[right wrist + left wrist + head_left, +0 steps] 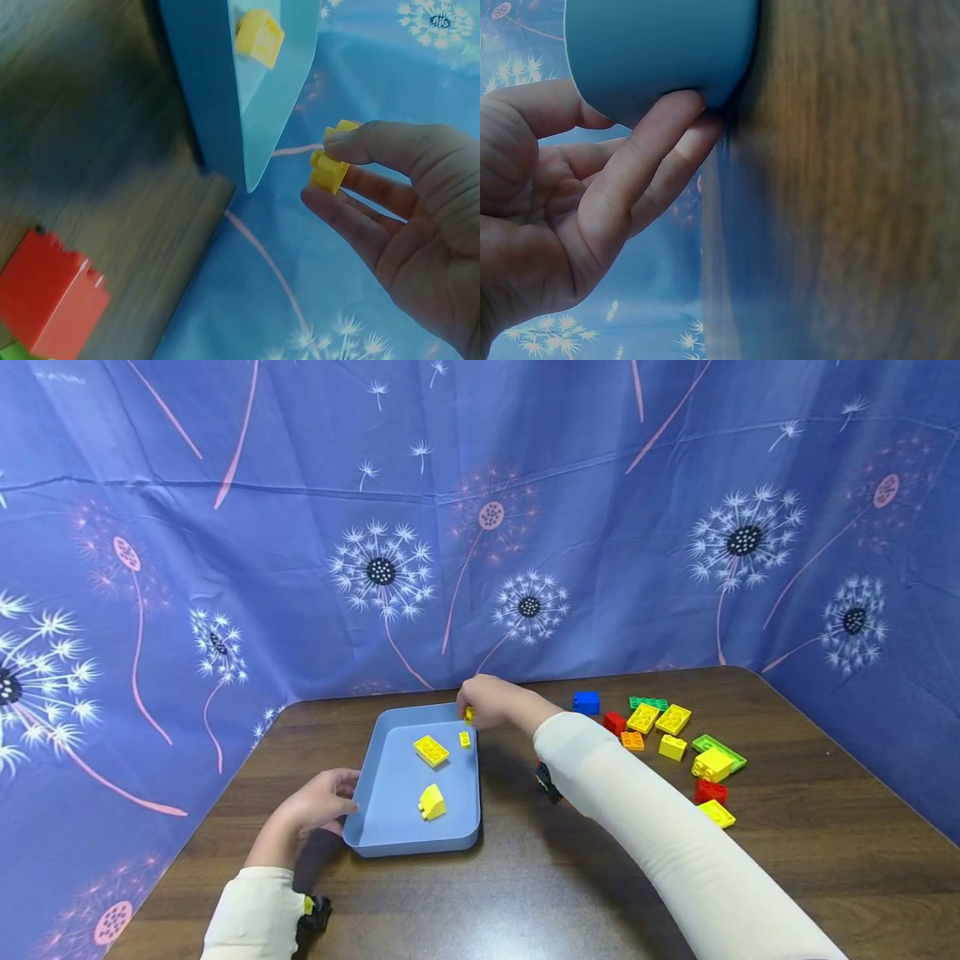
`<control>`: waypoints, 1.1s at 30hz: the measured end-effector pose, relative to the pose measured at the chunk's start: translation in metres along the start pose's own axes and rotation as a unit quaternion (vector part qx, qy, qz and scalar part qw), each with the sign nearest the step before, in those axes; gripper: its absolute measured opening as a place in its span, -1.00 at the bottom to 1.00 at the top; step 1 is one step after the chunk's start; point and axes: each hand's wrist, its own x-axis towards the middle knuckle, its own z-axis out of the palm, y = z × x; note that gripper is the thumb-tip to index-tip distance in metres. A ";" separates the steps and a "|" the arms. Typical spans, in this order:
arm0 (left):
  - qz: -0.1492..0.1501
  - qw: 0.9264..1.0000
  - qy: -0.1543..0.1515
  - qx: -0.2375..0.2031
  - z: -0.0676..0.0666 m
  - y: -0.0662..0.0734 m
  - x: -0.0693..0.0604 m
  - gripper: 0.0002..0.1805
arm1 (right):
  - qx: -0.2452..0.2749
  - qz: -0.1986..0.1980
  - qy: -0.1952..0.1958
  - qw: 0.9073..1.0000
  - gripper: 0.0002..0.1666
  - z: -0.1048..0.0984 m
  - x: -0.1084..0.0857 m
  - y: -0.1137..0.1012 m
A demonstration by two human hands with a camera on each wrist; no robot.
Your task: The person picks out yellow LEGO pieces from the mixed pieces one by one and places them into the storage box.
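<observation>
Tray (390,785) gripped by left hand (322,800), three yellow bricks (431,751) inside, small yellow block (328,178) pinched in right hand (491,700)

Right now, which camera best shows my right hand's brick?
The right wrist view: the yellow brick shows large in the fingers. The head view shows it small, partly hidden; the left wrist view lacks it.
</observation>
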 end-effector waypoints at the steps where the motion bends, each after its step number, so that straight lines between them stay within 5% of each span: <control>1: -0.001 1.000 0.000 -0.001 0.000 0.000 0.000 -0.38 | 0.000 -0.002 -0.002 1.000 -0.74 0.000 0.001 -0.003; 21: 0.005 1.000 0.001 -0.006 -0.002 -0.002 0.001 -0.38 | 0.036 -0.034 -0.047 0.998 -0.66 0.016 0.035 -0.060; 33: 0.000 1.000 0.003 -0.009 0.000 -0.001 0.000 -0.39 | 0.081 0.002 -0.066 0.995 -0.59 0.046 0.042 -0.074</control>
